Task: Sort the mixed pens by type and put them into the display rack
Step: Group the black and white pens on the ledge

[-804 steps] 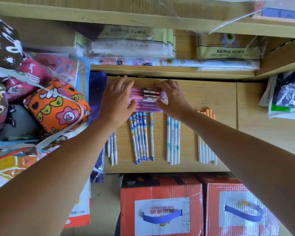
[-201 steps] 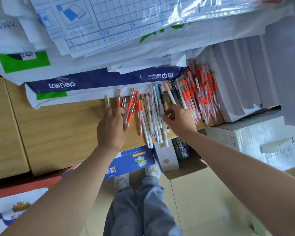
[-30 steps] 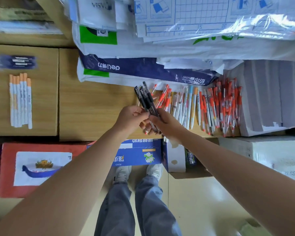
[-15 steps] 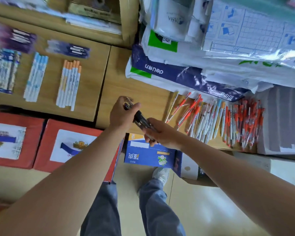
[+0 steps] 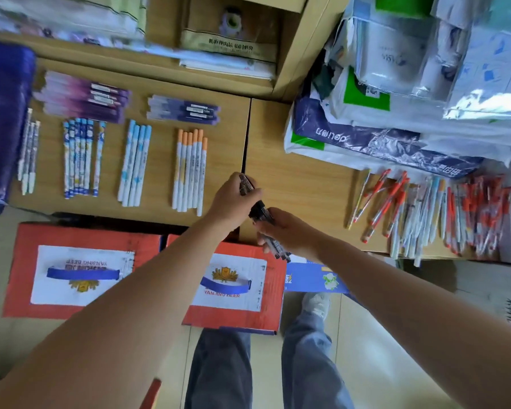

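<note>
Over the shelf, left fingers and right fingers clasp pens.

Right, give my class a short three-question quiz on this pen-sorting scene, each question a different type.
1. True or false: the left hand and the right hand both grip the black pens.
2. Which sorted group lies nearest the left hand? A. orange-capped pens B. purple pens C. pale blue pens
3. Fill in: the unsorted pile lies on the person's ____ side.
Key: 1 true; 2 A; 3 right.
</note>
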A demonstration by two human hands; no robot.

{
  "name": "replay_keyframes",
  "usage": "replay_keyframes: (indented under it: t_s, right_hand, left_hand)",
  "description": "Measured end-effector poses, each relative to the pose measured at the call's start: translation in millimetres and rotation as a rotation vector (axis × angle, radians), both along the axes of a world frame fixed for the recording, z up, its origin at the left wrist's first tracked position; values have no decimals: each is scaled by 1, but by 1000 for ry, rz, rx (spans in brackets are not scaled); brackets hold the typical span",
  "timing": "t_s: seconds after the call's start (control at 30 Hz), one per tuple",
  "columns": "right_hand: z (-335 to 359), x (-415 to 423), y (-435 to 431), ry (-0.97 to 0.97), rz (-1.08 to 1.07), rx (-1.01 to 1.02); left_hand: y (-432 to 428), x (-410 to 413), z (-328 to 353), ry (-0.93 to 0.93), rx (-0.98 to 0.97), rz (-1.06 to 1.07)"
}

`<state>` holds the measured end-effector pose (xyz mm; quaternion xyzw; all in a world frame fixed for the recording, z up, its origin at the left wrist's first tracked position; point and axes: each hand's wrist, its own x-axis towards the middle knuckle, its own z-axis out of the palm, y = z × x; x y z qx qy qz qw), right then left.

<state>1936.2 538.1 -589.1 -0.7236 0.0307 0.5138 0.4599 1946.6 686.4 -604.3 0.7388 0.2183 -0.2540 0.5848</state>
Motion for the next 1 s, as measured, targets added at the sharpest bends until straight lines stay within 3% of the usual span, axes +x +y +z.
replay_keyframes:
  t_s: [0.2, 0.33, 0.7, 1.0]
  right_hand:
    - [-22, 26, 6, -97, -264, -210]
    - [-41, 39, 6, -129, -398, -297]
    - [-73, 38, 22, -375, -203, -508]
    - [-67, 40, 15, -534, -28, -600]
  left_hand:
    - [22, 18, -18, -145, 276, -143]
    - [23, 19, -28, -146, 273, -259]
    - [7, 23, -63, -62, 248, -289]
    - [3, 29, -61, -112, 248, -313]
